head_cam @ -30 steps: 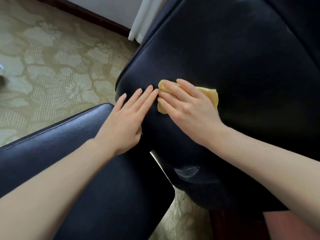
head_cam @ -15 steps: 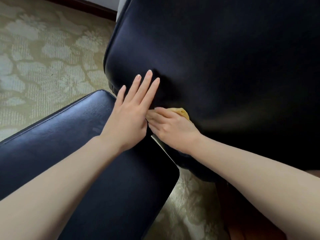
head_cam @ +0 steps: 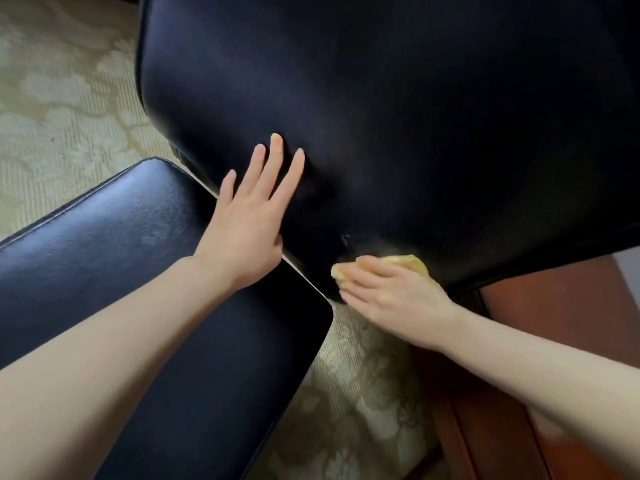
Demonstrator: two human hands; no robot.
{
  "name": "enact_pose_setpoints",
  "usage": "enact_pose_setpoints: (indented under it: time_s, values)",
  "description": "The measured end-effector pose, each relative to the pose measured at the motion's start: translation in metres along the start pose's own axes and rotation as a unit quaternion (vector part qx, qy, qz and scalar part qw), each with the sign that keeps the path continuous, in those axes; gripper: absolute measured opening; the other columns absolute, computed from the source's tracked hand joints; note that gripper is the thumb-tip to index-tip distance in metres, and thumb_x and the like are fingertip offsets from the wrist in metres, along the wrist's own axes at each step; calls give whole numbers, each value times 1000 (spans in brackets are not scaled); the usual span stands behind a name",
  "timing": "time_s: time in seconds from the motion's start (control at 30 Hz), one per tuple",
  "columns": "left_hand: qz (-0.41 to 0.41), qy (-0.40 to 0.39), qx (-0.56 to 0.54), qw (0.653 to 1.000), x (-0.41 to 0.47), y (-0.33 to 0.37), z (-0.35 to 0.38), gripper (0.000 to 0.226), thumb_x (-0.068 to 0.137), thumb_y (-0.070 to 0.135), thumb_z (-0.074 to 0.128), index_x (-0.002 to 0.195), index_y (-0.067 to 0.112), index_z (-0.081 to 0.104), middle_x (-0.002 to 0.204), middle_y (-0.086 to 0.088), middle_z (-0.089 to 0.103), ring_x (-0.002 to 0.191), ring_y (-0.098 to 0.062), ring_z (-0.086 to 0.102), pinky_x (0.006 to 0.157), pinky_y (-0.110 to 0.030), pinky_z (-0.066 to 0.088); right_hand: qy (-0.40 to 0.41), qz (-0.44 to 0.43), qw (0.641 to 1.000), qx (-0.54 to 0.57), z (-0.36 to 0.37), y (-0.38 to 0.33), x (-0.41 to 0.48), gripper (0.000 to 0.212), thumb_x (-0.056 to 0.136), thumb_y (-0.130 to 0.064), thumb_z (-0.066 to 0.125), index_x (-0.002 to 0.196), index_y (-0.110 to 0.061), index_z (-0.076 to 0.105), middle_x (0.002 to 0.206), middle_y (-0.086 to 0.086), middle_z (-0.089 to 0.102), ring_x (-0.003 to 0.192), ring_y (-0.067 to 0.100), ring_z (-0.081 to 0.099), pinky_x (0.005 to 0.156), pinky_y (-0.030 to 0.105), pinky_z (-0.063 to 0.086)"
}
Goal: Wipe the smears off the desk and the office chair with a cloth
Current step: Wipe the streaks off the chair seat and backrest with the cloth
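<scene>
While I watch through the head camera, the left hand (head_cam: 242, 233) lies flat on the black leather panel of the office chair (head_cam: 381, 116), fingers straight and slightly spread, holding nothing. The right hand (head_cam: 391, 296) sits lower and to the right, at the bottom edge of the same panel, its fingers laid out flat over the yellow cloth (head_cam: 410, 262) and pressing it against the leather. The cloth shows only as a folded edge past the fingertips and a strip behind the knuckles. The two hands are apart, the cloth wholly under the right one. A second black padded section (head_cam: 138, 271) runs below the left forearm. Patterned pale carpet (head_cam: 62, 116) shows at left, and a reddish-brown wooden surface (head_cam: 554, 306) lies beyond the right wrist.
</scene>
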State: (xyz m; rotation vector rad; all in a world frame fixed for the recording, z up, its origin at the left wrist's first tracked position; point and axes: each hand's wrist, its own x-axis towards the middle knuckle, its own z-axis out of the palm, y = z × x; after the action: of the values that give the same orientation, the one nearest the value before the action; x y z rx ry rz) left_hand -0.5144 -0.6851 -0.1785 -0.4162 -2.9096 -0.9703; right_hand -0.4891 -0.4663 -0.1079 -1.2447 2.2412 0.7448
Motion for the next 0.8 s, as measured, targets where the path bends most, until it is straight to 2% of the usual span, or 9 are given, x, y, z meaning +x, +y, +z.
enact_pose_setpoints:
  time_s: [0.07, 0.1, 0.2, 0.27, 0.37, 0.47, 0.6, 0.7, 0.8]
  values:
    - [2, -10, 4, 1000, 1, -3, -2, 105, 70, -5, 52, 152, 22, -9, 159, -5, -15, 147, -27, -6, 114, -52, 13, 117, 32, 992, -16, -25, 14, -12, 51, 96, -23, 21, 125, -13, 62, 134, 1, 57, 127, 17, 49, 106, 36, 41]
    - [2, -13, 4, 1000, 1, -3, -4, 106, 70, -6, 52, 151, 23, -10, 159, -4, -15, 147, -26, -6, 114, -52, 13, 174, 29, 982, -75, -40, 22, -18, 45, 96, -18, 29, 118, -14, 67, 127, 0, 62, 123, 17, 53, 102, 36, 44]
    - [3, -19, 2, 1000, 1, -4, -6, 108, 68, -7, 52, 151, 24, -10, 159, -3, -15, 147, -25, -5, 114, -52, 13, 270, 23, 938, -217, -75, 54, -24, 35, 99, -5, 37, 115, -12, 67, 122, -2, 64, 122, 19, 55, 100, 33, 43]
    - [6, -18, 4, 1000, 0, -5, -7, 109, 66, -7, 53, 152, 24, -8, 160, -3, -13, 147, -26, -4, 114, -52, 14, 334, 22, 906, -259, -99, 76, -15, 31, 99, -2, 41, 114, -11, 67, 119, -1, 66, 117, 21, 58, 96, 33, 46]
    - [6, -10, 2, 1000, -1, -6, -6, 110, 65, -9, 53, 152, 23, -6, 160, -4, -11, 148, -26, -2, 114, -53, 16, 413, 58, 854, -311, -121, 94, 10, 26, 97, -5, 51, 110, -18, 70, 118, -6, 67, 114, 17, 60, 93, 31, 49]
    - [1, -5, -9, 1000, 0, -5, -5, 110, 64, -11, 49, 152, 25, -7, 160, -3, -11, 148, -25, -2, 114, -52, 15, 440, 104, 844, -288, -114, 86, 38, 27, 97, -9, 51, 113, -22, 69, 123, -9, 64, 118, 14, 57, 97, 30, 47]
    - [-5, 1, -20, 1000, 3, -5, -3, 110, 63, -13, 45, 151, 28, -7, 160, -1, -11, 148, -23, -2, 115, -50, 13, 417, 105, 872, -233, -87, 60, 58, 33, 99, -10, 41, 121, -18, 64, 132, -5, 58, 127, 16, 50, 103, 33, 42]
    - [-1, 2, -9, 1000, 3, -8, 0, 109, 63, -13, 46, 152, 25, -4, 156, 4, -17, 148, -22, -4, 115, -50, 11, 375, 117, 892, -225, -61, 42, 62, 40, 100, -9, 31, 132, -13, 55, 140, 0, 50, 133, 17, 42, 109, 34, 37]
    - [5, 8, 16, 1000, 1, -9, 3, 106, 62, -10, 44, 153, 22, 0, 157, 2, -15, 148, -22, -2, 115, -51, 14, 368, 128, 898, -206, -42, 31, 60, 40, 100, -8, 33, 133, -10, 54, 140, 3, 51, 133, 18, 43, 109, 34, 37]
